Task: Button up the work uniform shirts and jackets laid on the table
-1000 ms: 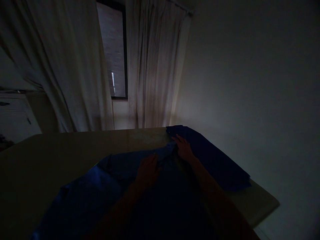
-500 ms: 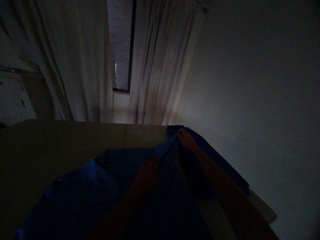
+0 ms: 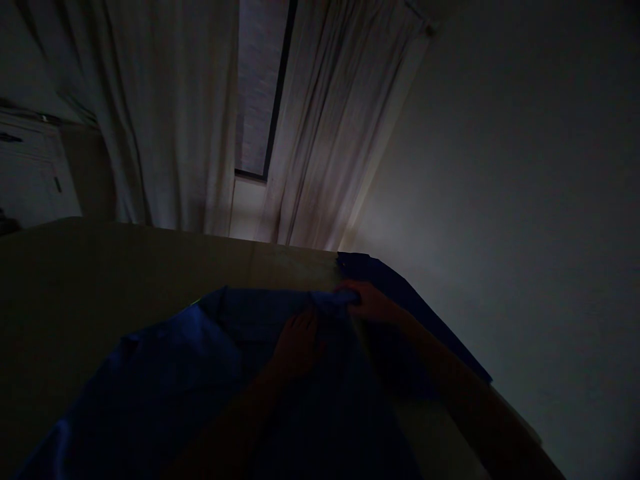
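A blue garment (image 3: 190, 380), its exact kind unclear in the dim light, lies spread over a tan table-like surface. My left hand (image 3: 296, 343) rests flat on its upper part with fingers stretched out. To the right, my right hand (image 3: 367, 300) pinches the garment's top right corner, where the cloth bunches and folds at the fingertips. Beside and beyond that hand lies a darker blue cloth (image 3: 400, 283), partly hidden behind my right forearm.
The tan surface (image 3: 150, 260) stretches away to the left and back. A pale wall (image 3: 525, 233) borders it on the right. Behind are long curtains (image 3: 175, 120), a narrow window (image 3: 260, 93) and a white cabinet or door (image 3: 30, 167) at far left.
My right hand has come down and slightly nearer, bringing the garment's corner, formerly stretched up and away, back toward its top edge. My left hand stays flat in place. The view has tilted slightly.
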`<state>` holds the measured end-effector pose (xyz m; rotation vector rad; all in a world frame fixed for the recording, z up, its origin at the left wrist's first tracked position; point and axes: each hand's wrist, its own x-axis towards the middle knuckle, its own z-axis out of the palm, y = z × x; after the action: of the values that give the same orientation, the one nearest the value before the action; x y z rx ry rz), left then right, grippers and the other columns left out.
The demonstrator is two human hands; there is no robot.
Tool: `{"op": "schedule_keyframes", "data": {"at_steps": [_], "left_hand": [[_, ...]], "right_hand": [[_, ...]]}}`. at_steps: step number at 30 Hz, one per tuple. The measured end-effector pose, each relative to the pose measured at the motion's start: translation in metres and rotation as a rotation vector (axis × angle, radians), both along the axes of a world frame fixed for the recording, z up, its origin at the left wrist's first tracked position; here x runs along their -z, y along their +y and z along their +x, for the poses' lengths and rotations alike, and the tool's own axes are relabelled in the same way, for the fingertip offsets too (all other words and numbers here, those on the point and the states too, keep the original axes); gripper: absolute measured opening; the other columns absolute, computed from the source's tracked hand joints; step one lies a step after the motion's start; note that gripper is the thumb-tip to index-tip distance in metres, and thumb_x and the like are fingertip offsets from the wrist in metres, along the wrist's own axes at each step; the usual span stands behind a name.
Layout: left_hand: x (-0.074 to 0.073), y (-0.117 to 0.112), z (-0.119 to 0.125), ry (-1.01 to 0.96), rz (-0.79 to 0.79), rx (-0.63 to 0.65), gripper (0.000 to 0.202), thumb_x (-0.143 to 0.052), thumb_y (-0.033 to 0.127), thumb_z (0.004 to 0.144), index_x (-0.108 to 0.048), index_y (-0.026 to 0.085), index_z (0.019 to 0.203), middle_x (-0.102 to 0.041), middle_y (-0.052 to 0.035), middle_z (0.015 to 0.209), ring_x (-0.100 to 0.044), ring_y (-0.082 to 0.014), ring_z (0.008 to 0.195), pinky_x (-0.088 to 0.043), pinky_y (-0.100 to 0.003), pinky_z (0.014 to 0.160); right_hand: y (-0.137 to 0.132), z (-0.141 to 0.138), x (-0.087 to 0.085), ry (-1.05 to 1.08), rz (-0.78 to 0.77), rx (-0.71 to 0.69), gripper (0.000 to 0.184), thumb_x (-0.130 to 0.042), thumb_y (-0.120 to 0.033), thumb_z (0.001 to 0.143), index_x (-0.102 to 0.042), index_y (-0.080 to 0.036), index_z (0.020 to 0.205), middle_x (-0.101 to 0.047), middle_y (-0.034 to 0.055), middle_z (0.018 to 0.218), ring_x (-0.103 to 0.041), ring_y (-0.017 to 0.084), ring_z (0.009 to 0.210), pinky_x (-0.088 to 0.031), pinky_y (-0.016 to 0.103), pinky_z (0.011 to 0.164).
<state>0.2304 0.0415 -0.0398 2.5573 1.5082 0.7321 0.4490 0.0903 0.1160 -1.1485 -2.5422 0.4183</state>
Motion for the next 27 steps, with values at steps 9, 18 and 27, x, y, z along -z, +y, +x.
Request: {"op": "schedule_keyframes", "data": {"at_steps": [9, 18, 27], "left_hand": [[0.012, 0.005, -0.014, -0.015, 0.004, 0.118, 0.055, -0.062, 0.035, 0.089, -0.057, 0.023, 0.142, -0.049, -0.011, 0.154, -0.037, -0.0311, 0.146, -0.024, -0.048, 0.122], [-0.003, 0.022, -0.007, -0.176, -0.078, -0.115, 0.046, -0.039, 0.017, 0.096, -0.05, 0.015, 0.141, -0.06, -0.0148, 0.141, -0.055, -0.022, 0.132, -0.041, -0.038, 0.112], [-0.063, 0.046, -0.123, -0.067, -0.169, -0.22, 0.034, -0.049, 0.038, 0.097, -0.066, 0.022, 0.121, -0.071, -0.0096, 0.124, -0.065, -0.0243, 0.116, -0.047, -0.036, 0.104]], "right_hand": [[-0.031, -0.019, 0.055, 0.076, 0.118, 0.114, 0.06, -0.04, -0.06, 0.101, -0.052, -0.023, 0.146, -0.057, 0.0129, 0.146, -0.053, 0.028, 0.133, -0.038, 0.045, 0.114], [-0.052, -0.033, 0.144, -0.189, 0.159, 0.283, 0.064, -0.035, -0.059, 0.104, -0.034, -0.026, 0.158, -0.029, 0.0095, 0.165, -0.028, 0.028, 0.151, -0.023, 0.05, 0.122], [-0.021, -0.027, 0.124, -0.039, 0.048, 0.324, 0.047, -0.052, -0.047, 0.1, -0.056, -0.022, 0.139, -0.062, 0.0126, 0.138, -0.058, 0.026, 0.126, -0.042, 0.04, 0.109]]}}
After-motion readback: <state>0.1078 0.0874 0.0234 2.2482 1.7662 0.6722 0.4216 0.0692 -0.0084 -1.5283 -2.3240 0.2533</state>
